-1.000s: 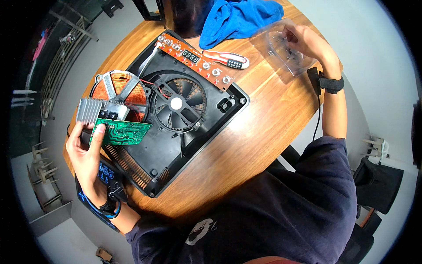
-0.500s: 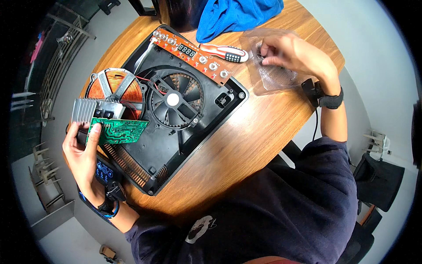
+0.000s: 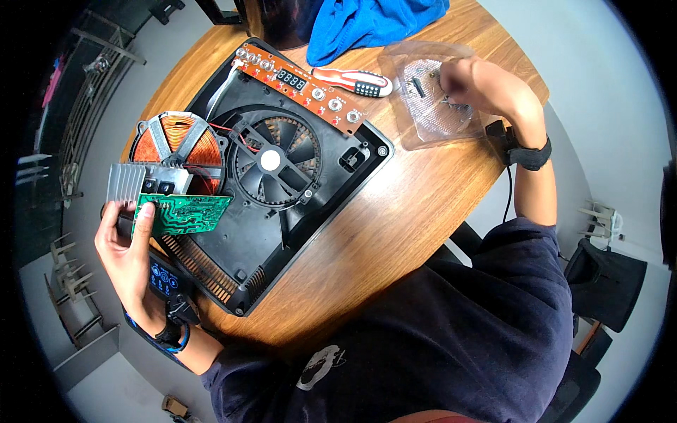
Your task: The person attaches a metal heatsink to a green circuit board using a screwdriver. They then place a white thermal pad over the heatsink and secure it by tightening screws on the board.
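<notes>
My left hand (image 3: 130, 261) grips a green circuit board (image 3: 185, 213) with a finned metal heatsink (image 3: 125, 185), beside a copper coil (image 3: 201, 141). Beneath them lies an open black plastic housing (image 3: 247, 240) with a fan (image 3: 275, 189). An orange control board (image 3: 342, 120) with a display rests along the housing's far edge, a red-white-black handled screwdriver (image 3: 370, 84) beside it. My right hand (image 3: 486, 88) is over a clear plastic tray (image 3: 398, 123) holding small dark parts, its fingers curled together; what they hold, if anything, is hidden.
A blue cloth (image 3: 374, 25) and a dark, shiny object (image 3: 278, 21) sit at the back of the round wooden table (image 3: 367, 225). A black touch panel (image 3: 163, 280) is under my left wrist. Black chairs (image 3: 606, 282) stand at the right, a cable hanging near my right arm.
My right hand dipped toward the tray's middle and is now at its right part, fingers curled. The tray has shifted slightly left. My left hand keeps its grip, a little farther left in view.
</notes>
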`<state>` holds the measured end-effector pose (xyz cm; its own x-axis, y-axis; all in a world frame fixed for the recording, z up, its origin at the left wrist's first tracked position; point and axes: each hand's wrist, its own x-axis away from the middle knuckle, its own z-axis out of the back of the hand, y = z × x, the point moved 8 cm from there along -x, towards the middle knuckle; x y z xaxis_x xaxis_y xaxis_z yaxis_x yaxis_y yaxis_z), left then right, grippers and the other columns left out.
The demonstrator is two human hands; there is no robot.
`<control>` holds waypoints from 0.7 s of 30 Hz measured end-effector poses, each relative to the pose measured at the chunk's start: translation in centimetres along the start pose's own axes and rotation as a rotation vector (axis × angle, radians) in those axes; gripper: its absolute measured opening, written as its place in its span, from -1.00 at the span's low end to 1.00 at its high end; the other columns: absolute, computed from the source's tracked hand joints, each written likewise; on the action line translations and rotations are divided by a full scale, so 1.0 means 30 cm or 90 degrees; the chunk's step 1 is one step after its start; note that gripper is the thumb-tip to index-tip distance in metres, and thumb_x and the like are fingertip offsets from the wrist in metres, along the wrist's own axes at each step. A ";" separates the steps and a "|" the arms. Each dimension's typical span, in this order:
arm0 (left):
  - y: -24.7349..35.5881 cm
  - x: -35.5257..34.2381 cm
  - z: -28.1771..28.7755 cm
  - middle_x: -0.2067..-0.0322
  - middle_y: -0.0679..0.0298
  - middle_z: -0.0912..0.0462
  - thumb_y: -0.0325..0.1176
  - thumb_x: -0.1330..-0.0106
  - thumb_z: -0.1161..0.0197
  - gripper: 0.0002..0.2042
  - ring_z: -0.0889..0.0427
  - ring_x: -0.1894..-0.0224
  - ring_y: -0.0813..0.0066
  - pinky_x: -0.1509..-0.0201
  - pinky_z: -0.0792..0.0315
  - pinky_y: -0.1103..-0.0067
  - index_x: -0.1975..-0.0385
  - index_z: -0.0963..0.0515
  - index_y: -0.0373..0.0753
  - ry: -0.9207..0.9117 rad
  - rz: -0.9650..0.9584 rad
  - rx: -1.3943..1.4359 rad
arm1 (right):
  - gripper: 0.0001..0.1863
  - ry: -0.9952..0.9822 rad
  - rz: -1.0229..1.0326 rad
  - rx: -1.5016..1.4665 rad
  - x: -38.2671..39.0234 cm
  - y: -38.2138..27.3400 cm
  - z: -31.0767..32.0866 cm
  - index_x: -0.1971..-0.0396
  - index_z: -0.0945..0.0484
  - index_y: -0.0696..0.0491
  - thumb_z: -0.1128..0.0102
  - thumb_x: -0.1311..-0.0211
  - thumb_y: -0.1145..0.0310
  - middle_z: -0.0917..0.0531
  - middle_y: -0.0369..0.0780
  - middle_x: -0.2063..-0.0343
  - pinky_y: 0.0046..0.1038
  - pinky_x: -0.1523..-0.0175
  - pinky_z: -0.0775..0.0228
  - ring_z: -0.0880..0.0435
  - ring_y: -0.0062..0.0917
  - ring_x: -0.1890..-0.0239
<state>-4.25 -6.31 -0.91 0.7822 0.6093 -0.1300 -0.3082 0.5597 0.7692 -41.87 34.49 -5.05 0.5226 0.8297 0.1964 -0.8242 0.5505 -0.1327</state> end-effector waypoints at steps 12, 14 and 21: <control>0.041 0.004 -0.004 0.31 0.45 -0.57 -0.46 -0.36 -0.53 -0.79 -0.48 0.22 0.73 0.09 -0.39 0.70 0.26 -0.57 -0.32 0.017 -0.007 -0.002 | -0.84 -0.030 0.025 -0.018 -0.027 -0.018 -0.022 0.33 -0.57 0.14 -0.42 -0.15 0.53 -0.67 -0.08 0.38 -0.21 0.17 -0.51 -0.67 -0.15 0.31; 0.099 0.004 -0.013 0.32 0.44 -0.58 -0.43 -0.34 -0.55 -0.77 -0.49 0.23 0.73 0.11 -0.39 0.71 0.28 -0.57 -0.34 -0.004 -0.056 -0.064 | -0.81 -0.010 0.061 -0.070 -0.025 -0.065 -0.009 0.36 -0.55 0.15 -0.44 -0.09 0.54 -0.65 -0.07 0.40 -0.20 0.19 -0.47 -0.64 -0.14 0.33; 0.128 0.003 -0.030 0.37 0.44 -0.63 -0.36 -0.30 -0.58 -0.75 -0.53 0.27 0.76 0.16 -0.44 0.70 0.28 -0.63 -0.35 -0.012 -0.044 0.015 | -0.86 -0.042 0.028 -0.065 -0.033 -0.082 -0.010 0.36 -0.57 0.14 -0.35 -0.09 0.56 -0.66 -0.05 0.39 -0.19 0.15 -0.52 -0.66 -0.10 0.29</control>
<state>-5.87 -3.59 1.47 0.8111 0.5593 -0.1713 -0.2407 0.5861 0.7737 -40.31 32.32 -5.20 0.4682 0.8472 0.2512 -0.8179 0.5231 -0.2396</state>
